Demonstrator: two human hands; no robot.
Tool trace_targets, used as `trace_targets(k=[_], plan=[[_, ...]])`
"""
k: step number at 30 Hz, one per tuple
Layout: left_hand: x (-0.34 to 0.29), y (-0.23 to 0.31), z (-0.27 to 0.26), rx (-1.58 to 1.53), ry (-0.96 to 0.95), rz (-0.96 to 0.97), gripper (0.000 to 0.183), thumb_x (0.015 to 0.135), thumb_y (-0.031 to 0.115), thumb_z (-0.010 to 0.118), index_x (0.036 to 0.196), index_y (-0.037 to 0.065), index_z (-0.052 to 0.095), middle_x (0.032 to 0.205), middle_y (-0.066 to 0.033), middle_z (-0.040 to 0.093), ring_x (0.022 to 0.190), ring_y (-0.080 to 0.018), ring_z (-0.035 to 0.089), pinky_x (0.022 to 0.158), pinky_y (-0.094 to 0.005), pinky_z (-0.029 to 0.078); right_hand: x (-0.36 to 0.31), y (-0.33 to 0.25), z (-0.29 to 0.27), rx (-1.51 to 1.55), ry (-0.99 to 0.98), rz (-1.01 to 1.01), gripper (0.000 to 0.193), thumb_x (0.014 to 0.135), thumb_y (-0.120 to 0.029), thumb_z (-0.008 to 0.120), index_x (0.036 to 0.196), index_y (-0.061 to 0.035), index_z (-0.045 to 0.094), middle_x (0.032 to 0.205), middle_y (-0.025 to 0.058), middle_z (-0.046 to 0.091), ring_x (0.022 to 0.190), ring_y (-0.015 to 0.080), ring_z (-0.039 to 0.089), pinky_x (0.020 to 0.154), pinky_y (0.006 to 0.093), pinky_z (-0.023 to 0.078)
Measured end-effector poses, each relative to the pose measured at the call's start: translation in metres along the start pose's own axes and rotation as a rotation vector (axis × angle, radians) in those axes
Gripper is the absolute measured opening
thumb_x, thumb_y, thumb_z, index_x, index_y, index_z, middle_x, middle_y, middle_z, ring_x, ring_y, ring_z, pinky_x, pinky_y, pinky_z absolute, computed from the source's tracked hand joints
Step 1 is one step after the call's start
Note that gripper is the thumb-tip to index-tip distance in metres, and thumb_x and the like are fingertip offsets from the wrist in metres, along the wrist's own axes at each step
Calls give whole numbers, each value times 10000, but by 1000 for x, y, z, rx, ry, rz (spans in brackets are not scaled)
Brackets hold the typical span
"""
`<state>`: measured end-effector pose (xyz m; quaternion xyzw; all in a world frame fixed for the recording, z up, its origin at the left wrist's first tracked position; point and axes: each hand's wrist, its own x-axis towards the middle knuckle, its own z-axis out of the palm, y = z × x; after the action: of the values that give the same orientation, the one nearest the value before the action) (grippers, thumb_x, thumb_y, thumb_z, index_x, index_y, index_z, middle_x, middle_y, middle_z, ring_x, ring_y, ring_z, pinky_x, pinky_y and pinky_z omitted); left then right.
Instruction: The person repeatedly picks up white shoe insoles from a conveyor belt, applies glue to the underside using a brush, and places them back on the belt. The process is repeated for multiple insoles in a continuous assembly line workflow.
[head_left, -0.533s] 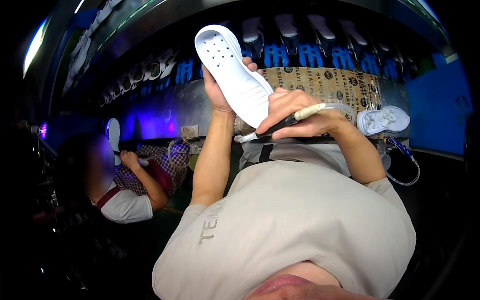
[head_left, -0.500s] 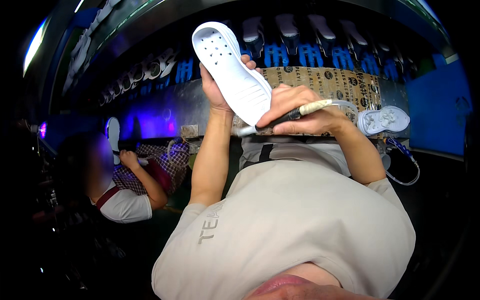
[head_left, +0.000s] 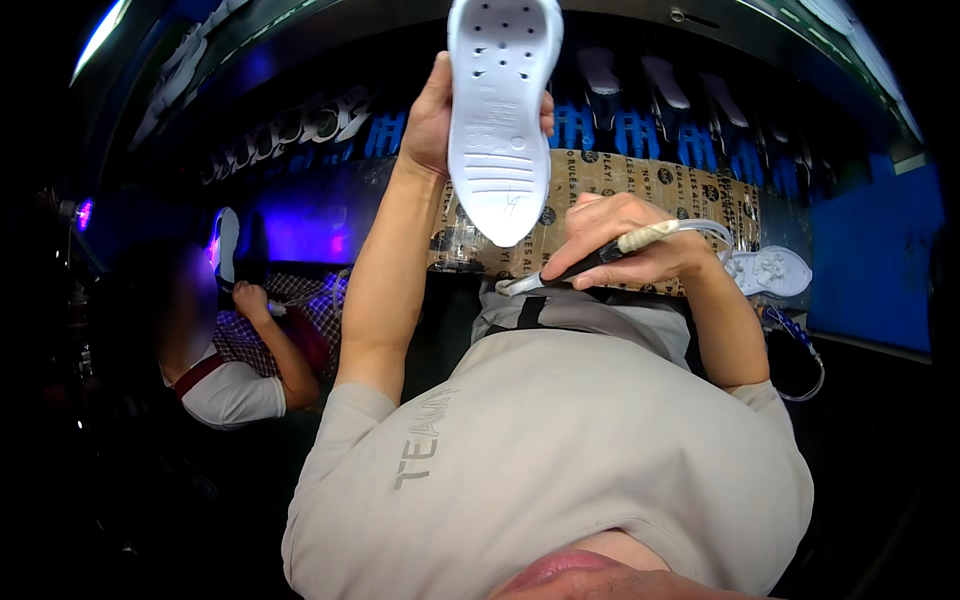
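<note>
My left hand grips a white shoe sole by its sides, thumb at the left edge and fingertips showing at the right. The sole stands nearly upright in view, its small dark holes at the far end and ridges toward the near, pointed end. Closed around a brush with a black handle is my right hand. Pale wrapping covers the rear of the handle, and a clear hose runs from it. The brush's pale tip points left, below the sole and apart from it.
Printed brown cardboard covers the bench before me. Another white sole lies at its right end, near a blue panel. Beyond, blue holders carry several shoe parts. At left, a co-worker holds a sole.
The sole has moved right and away from me, and turned more upright. My right hand with the brush has come lower, and a gap has opened between it and the sole.
</note>
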<state>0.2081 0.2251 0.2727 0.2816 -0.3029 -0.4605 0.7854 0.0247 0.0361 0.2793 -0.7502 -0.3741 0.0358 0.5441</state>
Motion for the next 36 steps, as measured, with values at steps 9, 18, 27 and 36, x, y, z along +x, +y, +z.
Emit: trace_targets(k=[9, 18, 27, 36], plan=[[24, -2, 9, 621, 317, -370, 637, 1048, 528, 500, 1356, -17, 619, 1156, -238, 708, 950, -278, 753, 754, -362, 644, 2, 3, -3, -104, 101, 33, 266, 846, -256, 821, 1075, -122, 808, 763, 8, 683, 713, 186, 601, 772, 339, 445], [37, 0, 10, 1039, 249, -696, 654, 1023, 560, 555, 1333, -3, 675, 1323, -224, 666, 1185, -280, 651, 1007, -357, 491, 2, -3, -2, -351, 224, 146, 318, 783, -98, 837, 1091, -168, 799, 800, -6, 645, 757, 182, 577, 782, 345, 458], [29, 9, 18, 1224, 201, -778, 689, 1007, 636, 499, 1341, 63, 687, 1380, -223, 639, 1267, -337, 621, 1058, -388, 468, -2, -10, -9, -478, 271, 319, 302, 799, -103, 825, 1084, -198, 796, 836, -6, 656, 866, 200, 598, 819, 363, 487], [18, 15, 13, 1027, 262, -788, 708, 997, 619, 537, 1395, 43, 638, 1317, -237, 668, 1160, -303, 684, 963, -365, 541, -12, -3, -22, -558, 257, 145, 331, 794, -111, 829, 1115, -182, 792, 821, -15, 655, 759, 168, 597, 779, 352, 489]])
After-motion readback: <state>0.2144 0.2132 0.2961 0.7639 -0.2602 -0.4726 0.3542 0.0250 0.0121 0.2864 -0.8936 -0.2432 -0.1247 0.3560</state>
